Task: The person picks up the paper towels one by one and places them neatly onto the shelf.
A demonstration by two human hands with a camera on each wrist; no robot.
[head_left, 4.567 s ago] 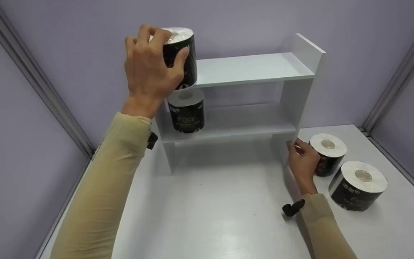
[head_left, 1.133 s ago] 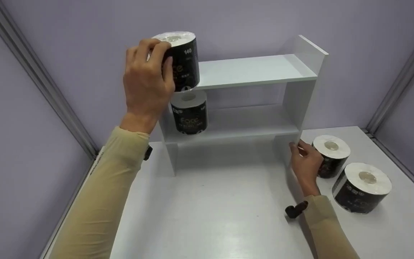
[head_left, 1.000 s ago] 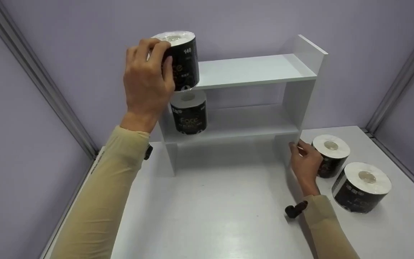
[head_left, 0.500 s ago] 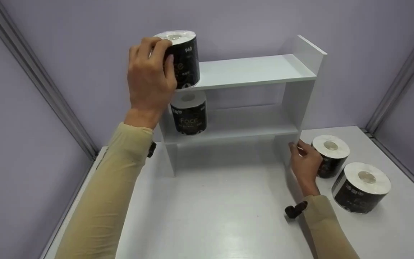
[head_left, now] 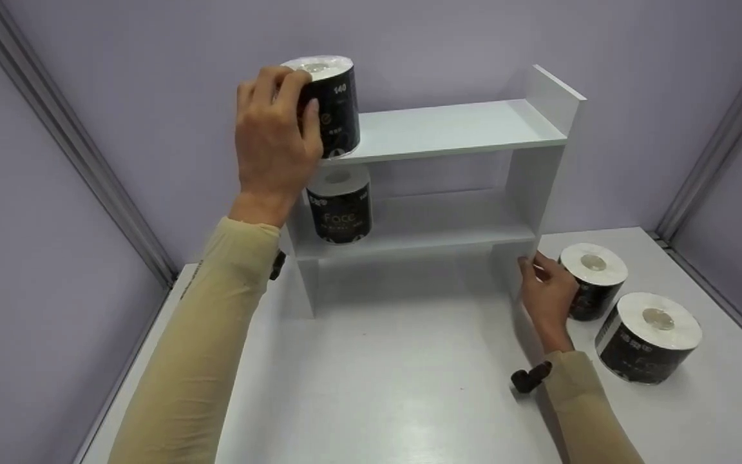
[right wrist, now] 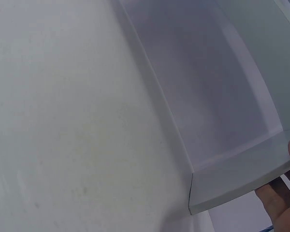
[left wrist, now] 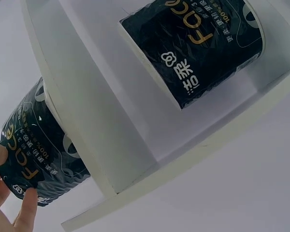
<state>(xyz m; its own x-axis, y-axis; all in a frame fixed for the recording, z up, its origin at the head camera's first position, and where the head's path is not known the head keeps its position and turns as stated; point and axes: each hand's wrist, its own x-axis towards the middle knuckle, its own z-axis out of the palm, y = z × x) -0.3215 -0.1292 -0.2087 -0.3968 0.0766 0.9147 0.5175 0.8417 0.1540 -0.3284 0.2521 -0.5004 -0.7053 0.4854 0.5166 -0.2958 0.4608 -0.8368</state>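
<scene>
My left hand (head_left: 274, 132) grips a wrapped toilet paper roll (head_left: 339, 109) with a black label, upright at the left end of the white shelf unit's top board (head_left: 448, 132). The thumb lies on its front and the fingers curl over its upper rim. In the left wrist view the roll's base (left wrist: 55, 108) sits right at the board's edge. Directly below, a second roll (head_left: 340, 219) stands on the middle board. My right hand (head_left: 547, 296) pinches the front edge of the right side panel (right wrist: 237, 181), thumb inside and fingers outside.
Two more rolls stand on the white table right of the unit: one (head_left: 593, 265) close behind my right hand, another (head_left: 648, 351) nearer the front. A raised end panel (head_left: 554, 100) bounds the top board's right side. Purple-grey walls (head_left: 422, 45) enclose the table.
Since the earliest frame, the top roll has turned so its "140" marking shows, and my left thumb has moved. Lately hand and roll have shifted slightly right. My right hand keeps its hold on the panel.
</scene>
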